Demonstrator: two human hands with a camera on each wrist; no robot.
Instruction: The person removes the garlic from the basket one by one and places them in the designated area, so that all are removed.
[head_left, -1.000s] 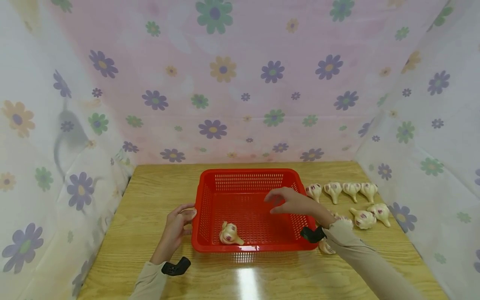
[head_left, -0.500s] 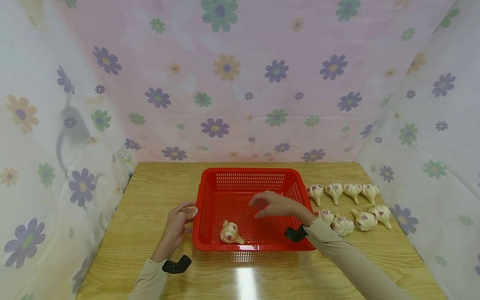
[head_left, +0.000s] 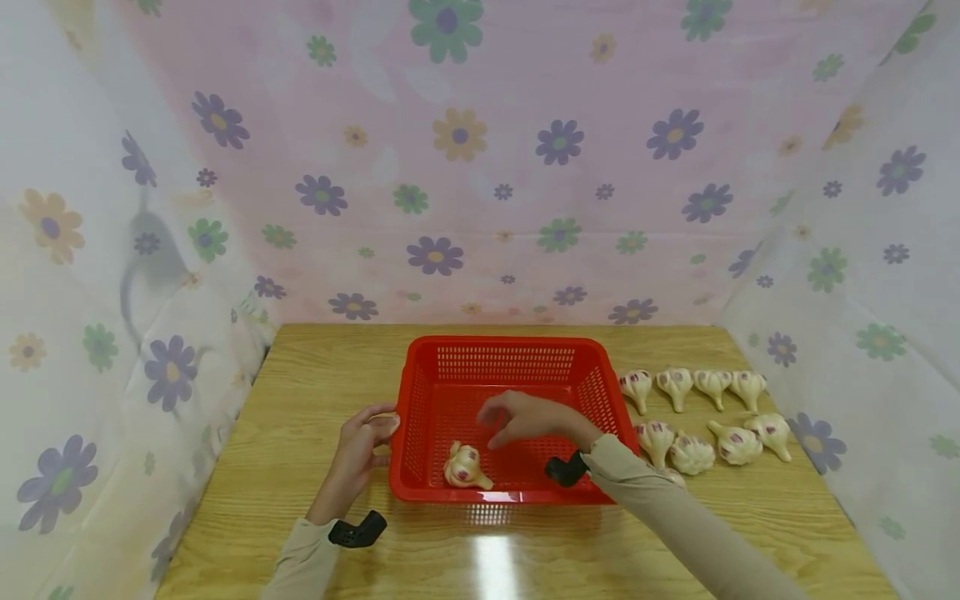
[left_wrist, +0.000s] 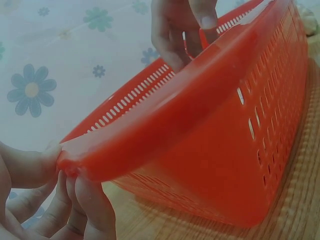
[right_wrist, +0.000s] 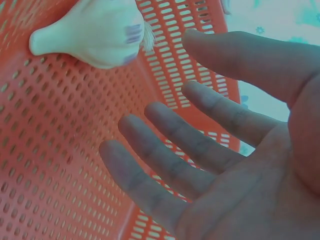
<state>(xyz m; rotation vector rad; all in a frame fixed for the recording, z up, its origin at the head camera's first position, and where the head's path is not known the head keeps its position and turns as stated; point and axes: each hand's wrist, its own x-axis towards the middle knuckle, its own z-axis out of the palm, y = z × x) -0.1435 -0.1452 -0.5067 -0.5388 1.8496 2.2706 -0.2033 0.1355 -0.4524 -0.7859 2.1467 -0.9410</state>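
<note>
A red plastic basket [head_left: 510,497] with slotted walls stands on the table. My left hand [head_left: 358,450] pinches its left rim, thumb on top and fingers underneath, as the left wrist view shows. Inside the basket, near its front left corner, lies one garlic bulb [head_left: 466,467] with a pale stem and purple patches. My right hand [head_left: 525,417] hovers over the basket, to the right of that bulb and apart from it. In the right wrist view its fingers [right_wrist: 160,165] are spread and loosely bent, with nothing between them; the garlic bulb is beyond the fingertips.
Several more garlic bulbs [head_left: 712,385] lie on the wooden table [head_left: 330,358] right of the basket, in two rough rows. One is partly hidden by my right sleeve [head_left: 667,500]. Flowered cloth [head_left: 495,275] encloses the table at the back and both sides.
My right hand has moved left over the basket, closer to the garlic bulb inside. The left hand keeps its hold on the rim. The head view has shifted slightly.
</note>
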